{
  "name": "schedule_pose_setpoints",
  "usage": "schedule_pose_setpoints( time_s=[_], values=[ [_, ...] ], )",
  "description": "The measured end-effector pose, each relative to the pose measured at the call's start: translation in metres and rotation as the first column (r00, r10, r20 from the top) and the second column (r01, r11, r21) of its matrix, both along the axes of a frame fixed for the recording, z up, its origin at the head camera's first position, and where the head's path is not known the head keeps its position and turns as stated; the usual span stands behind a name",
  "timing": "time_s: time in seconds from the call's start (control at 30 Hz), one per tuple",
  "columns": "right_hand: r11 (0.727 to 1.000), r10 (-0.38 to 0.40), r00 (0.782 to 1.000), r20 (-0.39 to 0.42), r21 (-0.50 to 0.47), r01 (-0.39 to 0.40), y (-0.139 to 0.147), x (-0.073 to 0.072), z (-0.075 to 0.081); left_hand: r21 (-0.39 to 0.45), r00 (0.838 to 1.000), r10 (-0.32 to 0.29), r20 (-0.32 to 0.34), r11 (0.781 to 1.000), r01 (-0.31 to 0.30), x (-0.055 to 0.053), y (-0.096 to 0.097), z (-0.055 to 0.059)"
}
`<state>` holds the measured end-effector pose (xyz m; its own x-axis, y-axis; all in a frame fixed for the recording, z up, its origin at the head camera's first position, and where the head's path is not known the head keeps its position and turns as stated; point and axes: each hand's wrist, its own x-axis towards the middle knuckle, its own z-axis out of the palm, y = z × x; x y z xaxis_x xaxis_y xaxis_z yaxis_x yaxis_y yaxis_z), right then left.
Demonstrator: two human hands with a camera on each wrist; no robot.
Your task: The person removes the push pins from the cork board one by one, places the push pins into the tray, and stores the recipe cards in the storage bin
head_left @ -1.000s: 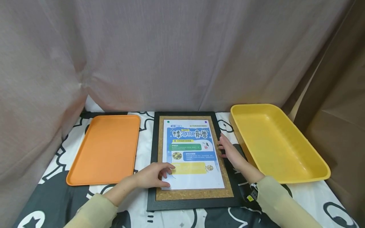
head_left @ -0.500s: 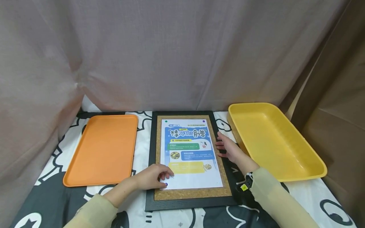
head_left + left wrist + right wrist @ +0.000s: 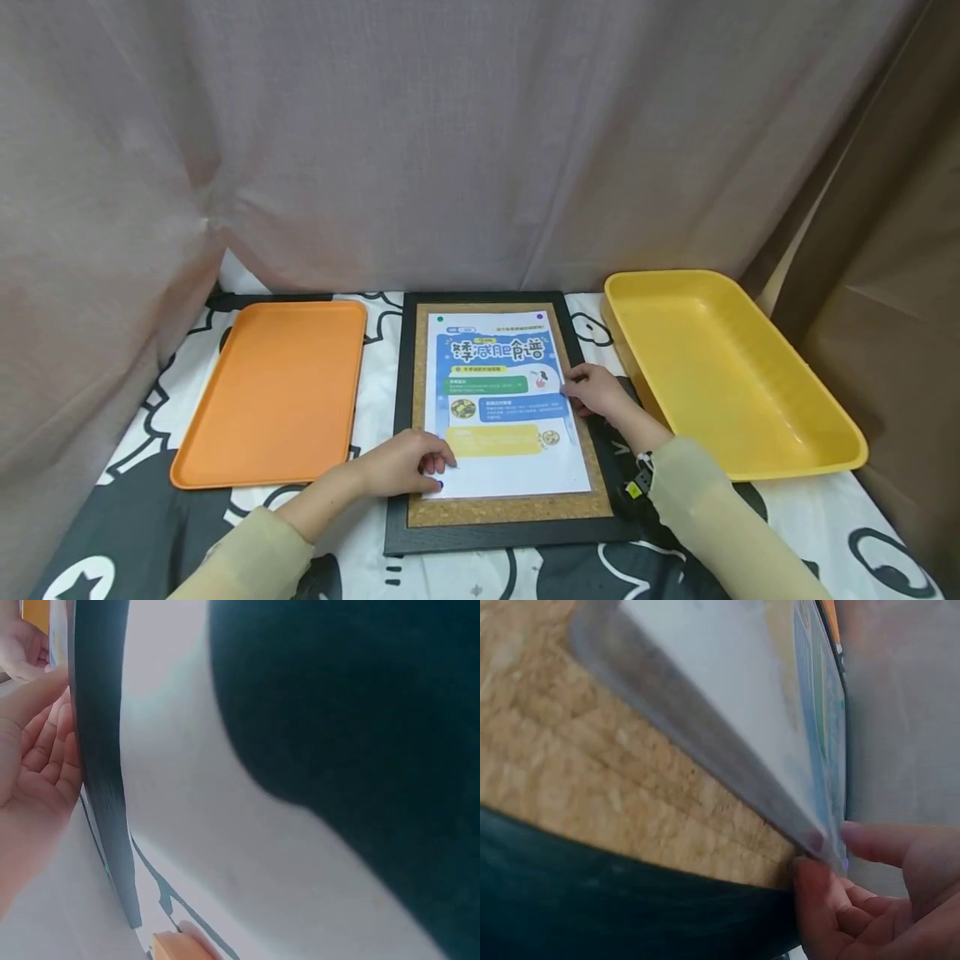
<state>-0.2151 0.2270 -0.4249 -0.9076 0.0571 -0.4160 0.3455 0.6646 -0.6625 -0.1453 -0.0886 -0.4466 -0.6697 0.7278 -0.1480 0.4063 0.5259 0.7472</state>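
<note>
A laminated poster (image 3: 517, 475) with Chinese print lies on a cork board (image 3: 510, 508) in a black frame (image 3: 517, 537). At its top corners sit a green pin (image 3: 440, 319) and a purple pin (image 3: 539, 317). My right hand (image 3: 596, 393) pinches the poster's right edge between thumb and fingers; the right wrist view shows that clear plastic edge (image 3: 727, 761) standing a little off the cork. My left hand (image 3: 393, 465) rests at the poster's lower left corner, fingers bent and apart from the thumb. A small dark blue dot (image 3: 440, 486) shows by the thumb tip.
An orange tray (image 3: 277, 392) lies left of the frame. To the right stands a deep yellow bin (image 3: 750, 400), close to my right forearm. A patterned black and white cloth (image 3: 450, 575) covers the table, and a grey curtain (image 3: 405, 150) hangs behind.
My right hand has brought its spread fingers inward from the frame's right side and now pinches the poster's edge. The left hand has barely moved; the blue dot has appeared at its thumb.
</note>
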Motion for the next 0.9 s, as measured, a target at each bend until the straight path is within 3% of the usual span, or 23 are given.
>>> schedule_pose_setpoints(
  time_s=[0.17,0.4,0.9],
  values=[
    [0.999,0.028,1.000,0.001,-0.015,-0.028,-0.003,0.003,-0.001,-0.066,0.999,-0.008,-0.041,0.998,0.005,0.000,0.002,0.005],
    [0.999,0.010,1.000,0.018,-0.046,-0.009,-0.001,0.003,-0.005,-0.144,0.992,-0.061,-0.110,0.989,0.045,0.002,0.005,0.009],
    [0.998,0.009,1.000,0.020,-0.058,-0.008,0.000,0.001,-0.008,-0.167,0.998,-0.057,-0.019,0.984,0.053,0.000,0.008,0.012]
  ],
)
